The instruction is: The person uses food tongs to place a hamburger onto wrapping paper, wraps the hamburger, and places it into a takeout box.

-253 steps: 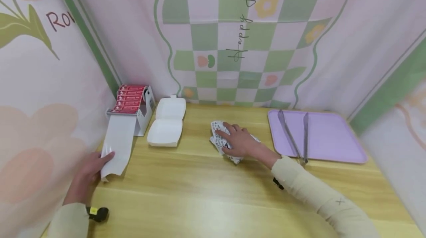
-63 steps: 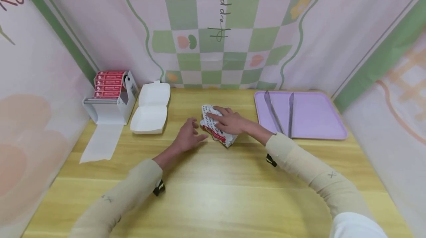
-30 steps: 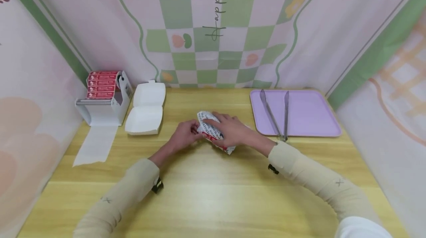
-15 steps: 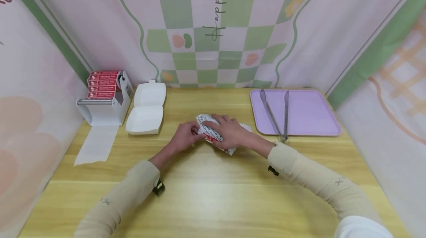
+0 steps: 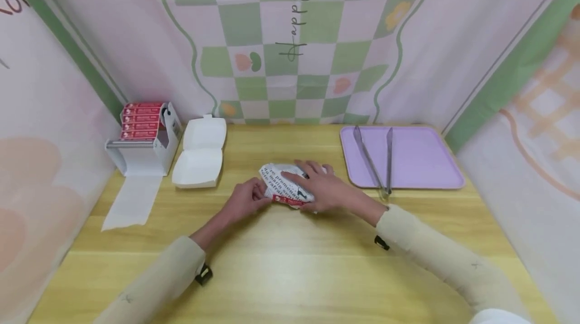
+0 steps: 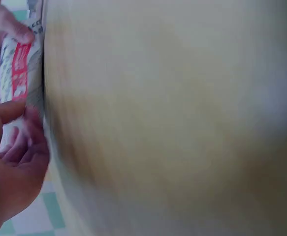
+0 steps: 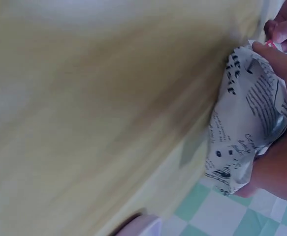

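A package wrapped in white paper with black print (image 5: pixel 283 183) lies on the table in the head view, a red label (image 5: pixel 287 201) along its near edge. My left hand (image 5: pixel 242 202) pinches its left end, the thumb near the label's end in the left wrist view. Across its right part my right hand (image 5: pixel 323 188) grips it, fingers over the top and thumb on the near side. The right wrist view shows the folded right end of the paper (image 7: pixel 244 118) below that hand. What is inside the paper is hidden.
At the back left stands a dispenser (image 5: pixel 145 142) with red labels, its white backing strip (image 5: pixel 131 203) trailing onto the table. Beside it sits an open white takeout box (image 5: pixel 199 152). Metal tongs (image 5: pixel 369 160) lie on a lilac tray (image 5: pixel 426 157) at the right.
My left hand has gone from the dispenser's strip to the package's left end. The red label now shows on the paper. Lately both hands have turned the package so it lies more sideways.
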Tool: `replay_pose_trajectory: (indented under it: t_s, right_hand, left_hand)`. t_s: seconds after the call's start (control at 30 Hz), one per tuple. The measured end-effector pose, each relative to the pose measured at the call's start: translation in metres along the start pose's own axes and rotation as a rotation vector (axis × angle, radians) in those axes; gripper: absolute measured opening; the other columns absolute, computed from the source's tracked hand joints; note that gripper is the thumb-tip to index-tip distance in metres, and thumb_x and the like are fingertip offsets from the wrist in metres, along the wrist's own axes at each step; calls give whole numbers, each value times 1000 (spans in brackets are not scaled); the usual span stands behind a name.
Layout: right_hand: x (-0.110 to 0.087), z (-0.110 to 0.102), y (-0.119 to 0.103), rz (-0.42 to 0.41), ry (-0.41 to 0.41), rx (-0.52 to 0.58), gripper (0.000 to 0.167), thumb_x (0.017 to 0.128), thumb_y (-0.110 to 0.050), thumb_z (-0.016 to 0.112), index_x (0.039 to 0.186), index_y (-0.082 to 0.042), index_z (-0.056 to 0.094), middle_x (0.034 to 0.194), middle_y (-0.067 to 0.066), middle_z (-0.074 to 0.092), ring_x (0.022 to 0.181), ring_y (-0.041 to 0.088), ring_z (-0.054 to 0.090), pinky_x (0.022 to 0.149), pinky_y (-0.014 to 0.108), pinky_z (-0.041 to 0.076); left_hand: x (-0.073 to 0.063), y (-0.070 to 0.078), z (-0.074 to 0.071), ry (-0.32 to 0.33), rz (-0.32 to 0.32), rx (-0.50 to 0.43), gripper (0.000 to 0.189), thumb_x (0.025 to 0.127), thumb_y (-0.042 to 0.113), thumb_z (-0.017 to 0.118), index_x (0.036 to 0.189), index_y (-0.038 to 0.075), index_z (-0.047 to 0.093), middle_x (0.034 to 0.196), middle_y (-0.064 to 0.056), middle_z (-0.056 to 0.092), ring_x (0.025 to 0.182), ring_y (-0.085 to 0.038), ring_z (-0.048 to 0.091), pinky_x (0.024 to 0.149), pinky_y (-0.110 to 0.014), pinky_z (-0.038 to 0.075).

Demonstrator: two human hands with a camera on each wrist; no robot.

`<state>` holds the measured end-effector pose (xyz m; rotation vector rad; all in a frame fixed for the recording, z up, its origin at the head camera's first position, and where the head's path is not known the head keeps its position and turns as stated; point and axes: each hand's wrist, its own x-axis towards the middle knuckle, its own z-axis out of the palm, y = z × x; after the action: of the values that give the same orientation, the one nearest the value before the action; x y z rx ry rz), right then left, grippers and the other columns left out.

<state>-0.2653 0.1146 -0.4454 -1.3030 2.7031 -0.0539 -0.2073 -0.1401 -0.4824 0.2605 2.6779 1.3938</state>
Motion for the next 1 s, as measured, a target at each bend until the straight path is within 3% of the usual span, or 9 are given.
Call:
replay_pose_trajectory:
  t_s: [0.1, 0.17, 0.23, 0.33, 0.4, 0.5, 0.6, 0.77, 1.0]
  right_hand:
    - [-4, 5, 0, -34, 29, -82, 99, 83, -60, 72, 159, -40, 12, 166, 15, 16, 148, 41, 27, 108, 72, 32]
    - [-5, 7, 1, -55, 44, -136, 97, 85, -59, 70, 159, -39, 12, 166, 14, 16, 147, 40, 28, 106, 71, 34]
    - [-5, 8, 1, -60, 43, -178, 95, 86, -60, 67, 160, -39, 10, 167, 14, 14, 147, 39, 27, 106, 70, 35]
    - [-7, 7, 2, -61, 20, -186, 96, 86, -64, 65, 160, -34, 11, 167, 13, 12, 149, 40, 24, 107, 71, 34]
    - [-10, 6, 4, -59, 13, -125, 100, 84, -66, 67, 161, -28, 15, 167, 16, 12, 151, 41, 19, 110, 72, 29]
    - [-20, 2, 10, -58, 32, -4, 102, 83, -65, 68, 160, -17, 21, 166, 20, 14, 153, 43, 13, 113, 74, 21]
    - [-31, -1, 21, -65, 114, 101, 92, 88, -54, 69, 157, -10, 28, 164, 24, 17, 152, 45, 15, 114, 73, 20]
    - [-42, -2, 38, -61, 278, 210, 65, 94, -33, 67, 148, -6, 45, 159, 27, 29, 147, 45, 29, 117, 65, 27]
    - [-44, 3, 43, 84, 317, 446, 50, 102, -28, 55, 144, -2, 47, 154, 22, 40, 144, 40, 37, 119, 57, 29]
  left_hand:
    - [-10, 6, -5, 24, 40, 102, 22, 87, 16, 76, 97, 8, 57, 80, -1, 65, 68, -10, 59, 61, -22, 54]
    - [-10, 17, -7, 46, 116, 220, 22, 88, 19, 74, 97, 10, 56, 84, 0, 62, 74, -12, 58, 65, -24, 54]
    - [-3, 31, -6, 46, 233, 356, 26, 88, 23, 74, 102, 9, 57, 96, -2, 62, 89, -16, 59, 79, -29, 55]
    - [16, 53, -2, -41, 389, 547, 50, 88, 36, 75, 123, 7, 54, 124, -9, 59, 119, -25, 54, 103, -41, 49]
    - [28, 62, 3, -136, 435, 640, 72, 87, 46, 74, 140, 8, 44, 143, -12, 50, 136, -29, 44, 113, -49, 41]
    - [42, 68, 12, -246, 435, 728, 97, 83, 58, 73, 155, 14, 26, 158, -13, 34, 147, -32, 32, 115, -56, 36]
    - [53, 72, 18, -298, 406, 767, 109, 80, 61, 74, 159, 18, 13, 162, -13, 27, 150, -32, 27, 117, -57, 33]
    - [66, 82, 24, -358, 399, 840, 122, 75, 65, 76, 160, 17, 3, 166, -12, 21, 152, -34, 22, 119, -57, 30]
    - [68, 78, 35, -465, 324, 880, 125, 76, 69, 72, 160, 11, 1, 163, -15, 26, 149, -35, 30, 120, -54, 31]
